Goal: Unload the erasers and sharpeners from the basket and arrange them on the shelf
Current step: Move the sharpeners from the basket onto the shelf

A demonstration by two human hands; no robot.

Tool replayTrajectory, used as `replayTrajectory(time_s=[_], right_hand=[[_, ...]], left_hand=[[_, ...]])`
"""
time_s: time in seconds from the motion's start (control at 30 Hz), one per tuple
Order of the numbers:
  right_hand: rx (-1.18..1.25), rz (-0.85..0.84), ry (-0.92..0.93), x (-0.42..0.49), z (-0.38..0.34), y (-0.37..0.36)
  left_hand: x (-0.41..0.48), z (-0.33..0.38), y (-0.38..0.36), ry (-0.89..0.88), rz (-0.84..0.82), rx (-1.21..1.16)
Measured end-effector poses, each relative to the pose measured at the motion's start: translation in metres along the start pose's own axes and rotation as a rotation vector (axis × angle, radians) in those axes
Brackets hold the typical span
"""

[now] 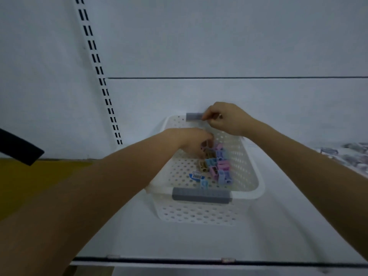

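Note:
A white perforated basket [247, 168] with grey handle grips stands on the white shelf [139, 236]. Inside it lies a heap of small pastel sharpeners [219, 166] in pink, blue and tan, plus an eraser [196, 176] with a barcode label. My left hand [191, 142] reaches into the basket, its fingers curled down into the far end of the heap; what they hold is hidden. My right hand [225, 118] is over the basket's far rim, fingers curled at the far grey handle [194, 116].
The near grey handle [201, 195] faces me. A pile of small packaged items [350, 156] lies on the shelf at the far right. A slotted upright [99, 76] runs along the back panel. A dark object [18, 146] juts in at the left above a yellow surface.

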State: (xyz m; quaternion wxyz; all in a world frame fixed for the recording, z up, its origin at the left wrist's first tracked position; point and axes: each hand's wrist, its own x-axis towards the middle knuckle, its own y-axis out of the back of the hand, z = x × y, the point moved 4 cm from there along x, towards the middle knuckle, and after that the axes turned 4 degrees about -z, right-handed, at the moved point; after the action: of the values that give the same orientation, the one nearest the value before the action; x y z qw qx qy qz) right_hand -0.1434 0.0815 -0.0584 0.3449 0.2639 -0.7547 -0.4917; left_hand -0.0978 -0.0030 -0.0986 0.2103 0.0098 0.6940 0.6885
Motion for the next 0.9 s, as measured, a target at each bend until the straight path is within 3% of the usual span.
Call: replayTrajectory(time_s=[0.3, 0.47, 0.9], right_hand=[[-0.022, -0.057, -0.004, -0.0032, -0.0011, -0.0006], [0.019, -0.062, 0.004, -0.0047, -0.0011, -0.0004], [0.080, -0.044, 0.008, -0.0052, 0.0014, -0.0012]], left_hand=[[0.0041, -0.0080, -0.0027, 0.026, 0.071, -0.068], [0.0047, -0.0072, -0.0083, 0.024, -0.001, -0.028], [0.0013, -0.0026, -0.0090, 0.042, 0.002, -0.018]])
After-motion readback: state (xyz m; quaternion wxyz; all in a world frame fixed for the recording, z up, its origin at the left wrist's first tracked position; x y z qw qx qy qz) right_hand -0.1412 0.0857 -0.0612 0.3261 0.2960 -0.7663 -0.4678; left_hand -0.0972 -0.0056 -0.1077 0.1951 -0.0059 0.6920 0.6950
